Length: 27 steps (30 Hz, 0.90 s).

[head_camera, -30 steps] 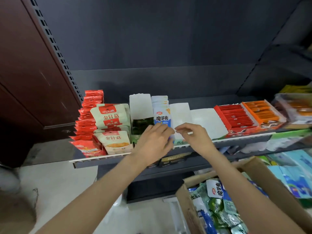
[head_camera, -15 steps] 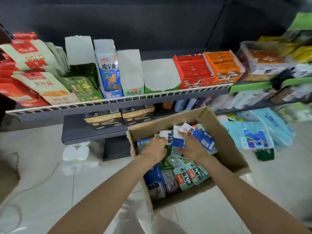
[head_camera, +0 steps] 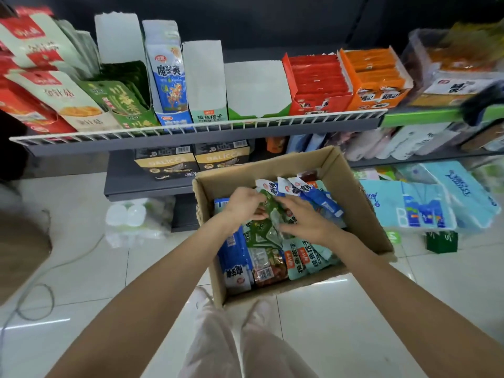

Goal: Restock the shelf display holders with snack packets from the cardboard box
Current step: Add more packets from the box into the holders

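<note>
Both hands now meet over a green packet inside the cardboard box; left hand pinches it, right hand lies spread, fingertips hidden among packets.

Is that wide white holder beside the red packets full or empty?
Empty, as far as shows. The wide white holder shows only bare white inside, while the red holder beside it is packed.

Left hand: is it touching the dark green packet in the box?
Touching. The head view shows the left hand pinching the upper end of the dark green packet, no gap visible.
</note>
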Available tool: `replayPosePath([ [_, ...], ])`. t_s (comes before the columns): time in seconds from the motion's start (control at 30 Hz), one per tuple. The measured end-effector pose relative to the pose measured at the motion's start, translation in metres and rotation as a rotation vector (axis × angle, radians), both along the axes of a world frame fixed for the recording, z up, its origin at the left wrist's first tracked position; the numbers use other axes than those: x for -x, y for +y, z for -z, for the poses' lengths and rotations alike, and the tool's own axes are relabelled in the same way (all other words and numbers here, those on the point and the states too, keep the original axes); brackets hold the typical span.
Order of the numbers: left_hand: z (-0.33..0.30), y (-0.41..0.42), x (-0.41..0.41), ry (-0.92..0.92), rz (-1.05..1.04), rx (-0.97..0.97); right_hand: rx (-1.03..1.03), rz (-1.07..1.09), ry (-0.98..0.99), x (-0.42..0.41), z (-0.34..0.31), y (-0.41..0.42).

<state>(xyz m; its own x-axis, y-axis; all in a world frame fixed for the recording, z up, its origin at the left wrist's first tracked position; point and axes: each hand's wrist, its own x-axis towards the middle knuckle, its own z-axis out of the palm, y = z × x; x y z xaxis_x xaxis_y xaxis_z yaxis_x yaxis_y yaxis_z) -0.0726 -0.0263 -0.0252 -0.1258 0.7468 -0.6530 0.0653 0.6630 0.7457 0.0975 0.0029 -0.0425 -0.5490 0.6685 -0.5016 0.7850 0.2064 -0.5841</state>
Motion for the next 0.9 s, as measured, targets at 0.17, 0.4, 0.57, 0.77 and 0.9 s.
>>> replayPosePath([
  [0.17,-0.003,-0.009,-0.005,-0.244,-0.050,-0.039,-0.120,0.100,0.087,0.015,-0.008,-0.006],
  [0.4,0.036,-0.024,-0.017,0.646,0.475,0.137,-0.096,0.337,0.071,0.004,-0.006,-0.004],
  [0.57,0.017,-0.013,-0.015,0.464,0.278,0.044,-0.071,0.407,0.135,0.003,-0.014,-0.004],
  [0.77,-0.064,0.001,-0.001,-0.003,0.066,-0.128,0.094,0.387,0.534,0.019,-0.066,-0.007],
  [0.9,-0.104,0.008,0.013,-0.164,-0.046,-0.228,0.143,0.119,0.613,0.038,-0.086,-0.002],
])
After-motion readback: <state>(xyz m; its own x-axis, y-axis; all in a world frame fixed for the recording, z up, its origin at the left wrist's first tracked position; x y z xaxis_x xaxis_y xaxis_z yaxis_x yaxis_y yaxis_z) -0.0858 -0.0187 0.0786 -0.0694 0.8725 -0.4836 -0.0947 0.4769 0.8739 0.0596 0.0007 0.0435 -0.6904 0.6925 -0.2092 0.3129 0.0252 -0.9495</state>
